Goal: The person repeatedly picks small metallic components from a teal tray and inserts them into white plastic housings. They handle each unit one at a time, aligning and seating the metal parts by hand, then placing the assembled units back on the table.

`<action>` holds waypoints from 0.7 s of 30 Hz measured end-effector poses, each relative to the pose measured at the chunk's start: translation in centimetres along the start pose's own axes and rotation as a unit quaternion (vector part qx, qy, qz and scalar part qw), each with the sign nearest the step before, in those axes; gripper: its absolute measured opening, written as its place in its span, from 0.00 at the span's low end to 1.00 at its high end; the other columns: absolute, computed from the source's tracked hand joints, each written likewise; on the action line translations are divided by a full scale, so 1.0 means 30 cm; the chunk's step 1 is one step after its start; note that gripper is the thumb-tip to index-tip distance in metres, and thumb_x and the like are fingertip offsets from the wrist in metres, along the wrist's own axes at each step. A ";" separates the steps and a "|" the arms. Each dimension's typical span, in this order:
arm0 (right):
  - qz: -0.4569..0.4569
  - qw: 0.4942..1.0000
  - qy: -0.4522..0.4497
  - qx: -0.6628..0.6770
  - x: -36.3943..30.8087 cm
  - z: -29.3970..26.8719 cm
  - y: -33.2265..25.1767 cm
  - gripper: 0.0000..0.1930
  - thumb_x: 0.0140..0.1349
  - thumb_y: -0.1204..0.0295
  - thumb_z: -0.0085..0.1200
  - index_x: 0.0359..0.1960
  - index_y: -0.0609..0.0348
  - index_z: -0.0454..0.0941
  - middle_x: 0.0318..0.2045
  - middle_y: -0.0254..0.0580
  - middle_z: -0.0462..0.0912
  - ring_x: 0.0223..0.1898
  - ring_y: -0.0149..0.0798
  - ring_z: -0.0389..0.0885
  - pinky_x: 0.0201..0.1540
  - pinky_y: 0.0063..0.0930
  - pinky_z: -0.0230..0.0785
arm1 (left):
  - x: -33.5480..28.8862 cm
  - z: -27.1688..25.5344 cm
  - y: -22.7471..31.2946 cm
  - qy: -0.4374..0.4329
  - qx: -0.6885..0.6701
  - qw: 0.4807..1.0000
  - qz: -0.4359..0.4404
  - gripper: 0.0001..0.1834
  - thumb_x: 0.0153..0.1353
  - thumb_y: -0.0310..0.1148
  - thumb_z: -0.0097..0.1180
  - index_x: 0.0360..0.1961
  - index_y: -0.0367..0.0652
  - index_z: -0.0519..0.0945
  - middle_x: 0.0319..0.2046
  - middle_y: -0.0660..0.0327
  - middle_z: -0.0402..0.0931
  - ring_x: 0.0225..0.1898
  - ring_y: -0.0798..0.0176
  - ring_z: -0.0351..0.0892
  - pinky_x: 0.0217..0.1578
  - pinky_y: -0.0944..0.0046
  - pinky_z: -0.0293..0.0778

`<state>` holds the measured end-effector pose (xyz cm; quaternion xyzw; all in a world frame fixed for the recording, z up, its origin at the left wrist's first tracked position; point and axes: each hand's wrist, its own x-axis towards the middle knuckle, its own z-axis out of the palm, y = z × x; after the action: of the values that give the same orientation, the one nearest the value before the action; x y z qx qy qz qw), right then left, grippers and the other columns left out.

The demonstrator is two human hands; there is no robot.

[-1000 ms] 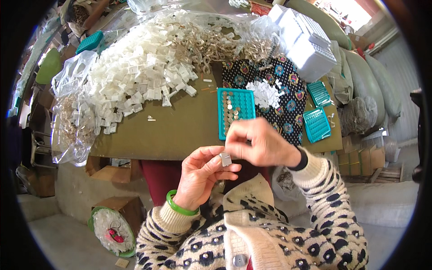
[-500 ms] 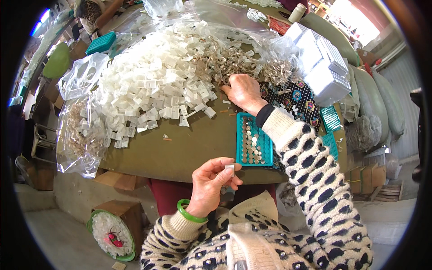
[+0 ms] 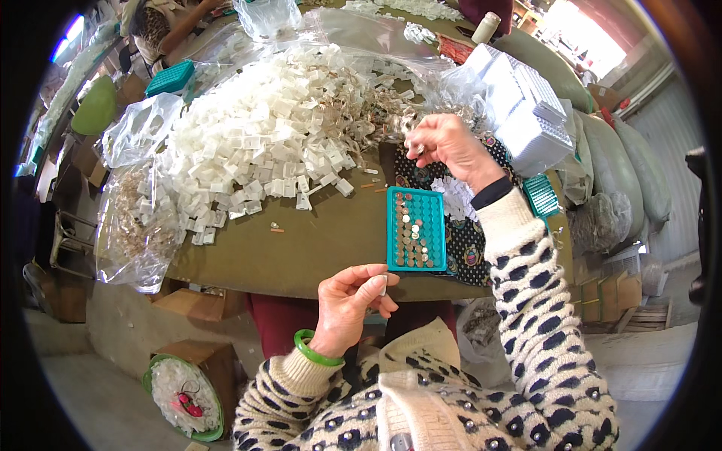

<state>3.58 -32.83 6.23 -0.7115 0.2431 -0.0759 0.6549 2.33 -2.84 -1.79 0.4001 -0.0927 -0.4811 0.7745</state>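
My left hand (image 3: pixel 350 301) is closed near the table's front edge, pinching a small white plastic piece (image 3: pixel 384 284) between thumb and fingers. Farther right, my right hand (image 3: pixel 451 146) hovers above a dark patterned cloth (image 3: pixel 470 252). Its fingertips are drawn together at the edge of a heap of thin shiny metal parts (image 3: pixel 387 116); something tiny and pale shows there, too small to name. Between the two hands lies a teal tray (image 3: pixel 433 225) of round pockets, its left part holding several small round metal discs (image 3: pixel 410 248).
A large heap of white plastic pieces (image 3: pixel 256 128) covers the table's middle left. White flat pieces (image 3: pixel 455 197) lie on the cloth. White stacked trays (image 3: pixel 526 105) stand at the right, clear bags (image 3: pixel 139 218) at the left. Another person's arm (image 3: pixel 188 22) shows far left.
My right hand has pulled back from the metal parts, to the right and slightly up, uncovering white pieces on the cloth. My left hand keeps its pinch, turned slightly.
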 end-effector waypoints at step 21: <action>-0.154 0.972 0.122 -0.126 -0.092 0.001 0.065 0.06 0.58 0.80 0.54 0.25 0.62 0.72 0.37 0.55 0.83 0.35 0.46 0.85 0.33 0.37 0.81 | 0.014 0.004 -0.030 0.009 -0.023 0.999 0.043 0.08 0.68 0.29 0.55 0.45 0.38 0.76 0.38 0.53 0.81 0.33 0.61 0.84 0.32 0.63 0.83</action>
<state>0.72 -31.64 4.94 -0.8029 0.2161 -0.2306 0.5055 1.88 -3.44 -2.45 0.3821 -0.0913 -0.4457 0.8043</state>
